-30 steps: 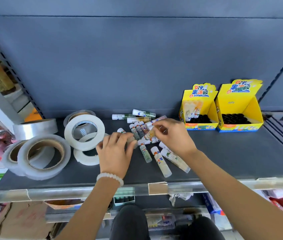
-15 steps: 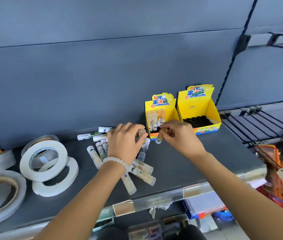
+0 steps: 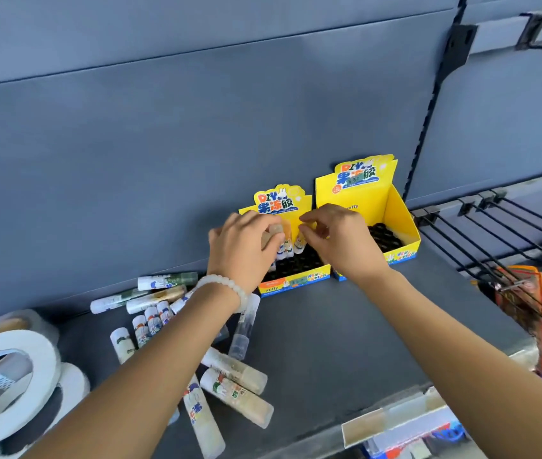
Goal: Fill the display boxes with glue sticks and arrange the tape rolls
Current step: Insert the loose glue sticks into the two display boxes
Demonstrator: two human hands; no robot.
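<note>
Both hands have risen from the shelf (image 3: 329, 326) to the left yellow box (image 3: 296, 281) at frame centre: left hand (image 3: 243, 250) grips a glue stick (image 3: 271, 235), right hand (image 3: 339, 241) pinches, contents unclear. Loose sticks (image 3: 233, 389) and tape rolls (image 3: 11, 376) crowd lower left.

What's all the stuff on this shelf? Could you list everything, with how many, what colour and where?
display boxes: two, yellow, side by side at the back of the shelf; the left one holds a few standing glue sticks, the right one shows only black slots.
loose glue sticks: a dozen or more, white with printed labels, lying scattered left of the boxes.
tape rolls: several, white and clear, stacked at the far left.
shelf: one, dark grey.
wire rack: one, black, to the right.
hanging packets: orange, count unclear, far right.
left hand: beaded bracelet on its wrist, grips a glue stick over the left box.
right hand: fingers curled over the left box; contents hidden.
</note>
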